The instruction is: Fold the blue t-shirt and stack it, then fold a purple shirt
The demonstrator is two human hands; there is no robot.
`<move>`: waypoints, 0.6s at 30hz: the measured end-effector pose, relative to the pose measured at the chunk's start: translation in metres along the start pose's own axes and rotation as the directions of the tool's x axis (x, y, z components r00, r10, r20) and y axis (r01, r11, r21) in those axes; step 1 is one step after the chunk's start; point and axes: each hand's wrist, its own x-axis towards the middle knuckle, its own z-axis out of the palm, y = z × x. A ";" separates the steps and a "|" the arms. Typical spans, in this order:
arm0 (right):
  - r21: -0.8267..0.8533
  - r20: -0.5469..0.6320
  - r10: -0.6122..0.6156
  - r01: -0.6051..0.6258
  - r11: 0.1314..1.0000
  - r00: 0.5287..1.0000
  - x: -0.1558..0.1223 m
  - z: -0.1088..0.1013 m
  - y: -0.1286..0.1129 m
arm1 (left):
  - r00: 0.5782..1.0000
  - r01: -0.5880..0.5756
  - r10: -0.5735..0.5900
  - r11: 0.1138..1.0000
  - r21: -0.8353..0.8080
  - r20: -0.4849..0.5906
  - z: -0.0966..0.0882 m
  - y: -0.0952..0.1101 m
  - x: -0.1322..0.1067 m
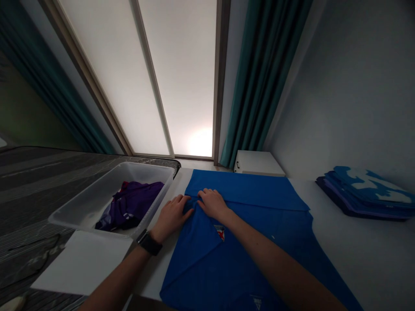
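A blue shirt (259,233) lies spread over the white table, its far part folded over in a long band. It has a small red and white emblem on its upper left and a pale triangular mark at the near edge. My left hand (173,216), with a black watch on the wrist, is closed on bunched cloth at the shirt's left edge. Just to its right, my right hand (212,205) has its fingers curled on the same cloth, the forearm crossing over the shirt. Small creases run from between the hands.
A translucent plastic bin (94,190) at left holds a crumpled purple garment (136,201). A white panel (87,259) lies below the bin. Several folded clothes (366,194) are stacked on the table (343,242) at right. A white cabinet (257,162) stands behind, near green curtains.
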 end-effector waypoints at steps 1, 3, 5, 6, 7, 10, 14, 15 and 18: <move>-0.005 -0.003 -0.014 0.014 1.000 1.000 0.000 0.001 -0.001 | 1.000 0.000 0.000 1.000 0.017 0.009 0.003 -0.001 0.000; -0.009 -0.008 -0.053 0.053 0.999 0.999 0.000 0.003 -0.002 | 1.000 0.004 -0.004 0.999 0.035 0.016 0.007 -0.003 -0.002; -0.003 -0.009 -0.086 0.086 0.996 0.996 0.000 0.004 -0.002 | 1.000 0.019 -0.019 0.999 0.038 0.015 0.008 -0.004 -0.003; 0.012 -0.011 -0.098 0.098 0.995 0.995 0.000 0.004 -0.002 | 0.999 0.028 -0.029 0.999 0.031 0.016 0.009 -0.004 -0.004; 0.039 -0.015 -0.107 0.108 0.993 0.994 0.001 0.004 -0.002 | 0.999 0.037 -0.037 0.999 0.018 0.018 0.008 -0.004 -0.004; 0.197 -0.026 -0.108 0.111 0.974 0.994 0.004 0.006 -0.002 | 0.999 0.050 -0.049 0.998 -0.046 0.020 0.009 -0.004 -0.004; 0.372 -0.005 -0.077 0.073 0.925 0.997 0.008 0.008 -0.004 | 0.998 0.057 -0.056 0.994 -0.092 0.012 0.011 -0.006 -0.004; 0.375 -0.001 -0.073 0.068 0.925 0.997 0.009 0.008 -0.004 | 0.998 0.055 -0.055 0.994 -0.097 0.010 0.011 -0.007 -0.004; 0.300 -0.004 -0.071 0.069 0.951 0.997 0.009 0.009 -0.006 | 0.998 0.059 -0.060 0.992 -0.112 -0.008 0.011 -0.009 -0.004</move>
